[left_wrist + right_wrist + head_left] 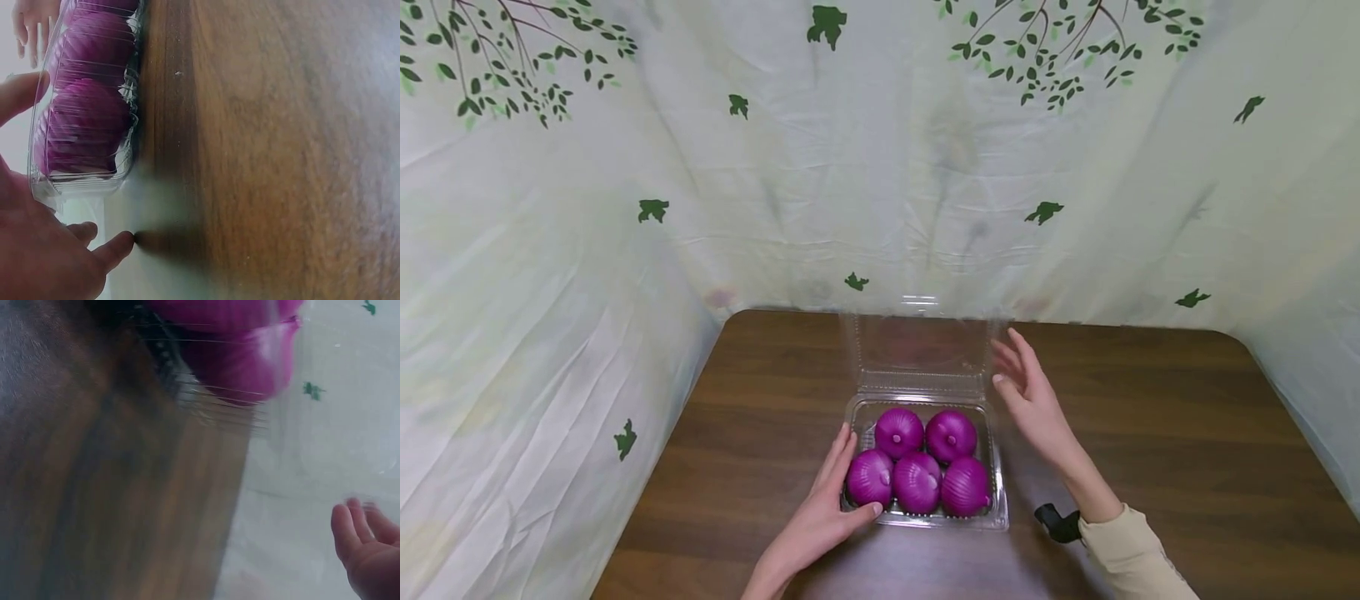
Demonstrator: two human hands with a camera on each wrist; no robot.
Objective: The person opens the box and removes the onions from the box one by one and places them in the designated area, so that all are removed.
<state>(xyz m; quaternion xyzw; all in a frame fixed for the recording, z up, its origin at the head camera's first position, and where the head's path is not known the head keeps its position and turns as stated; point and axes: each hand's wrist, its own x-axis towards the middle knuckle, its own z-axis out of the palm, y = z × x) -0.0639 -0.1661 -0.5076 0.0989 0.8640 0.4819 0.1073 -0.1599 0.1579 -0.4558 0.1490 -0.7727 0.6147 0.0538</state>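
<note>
A clear plastic clamshell container [940,523] holds several purple onions [917,482] in two rows. Its hinged lid [921,346] stands raised at the back. My left hand [823,517] rests at the front left corner of the base, fingers straight along the left side and thumb at the front rim. In the left wrist view the thumb [25,94] lies over the rim, and other fingers of that hand reach down to the table. Beside the lid's right edge is my right hand [1030,400], fingers loosely extended and holding nothing.
The container sits on a brown wooden table [760,392] near its front. A pale cloth with printed leaves [880,167] hangs behind and on both sides of the table. A black strap device [1058,523] is on the right wrist, by the beige sleeve [1131,550].
</note>
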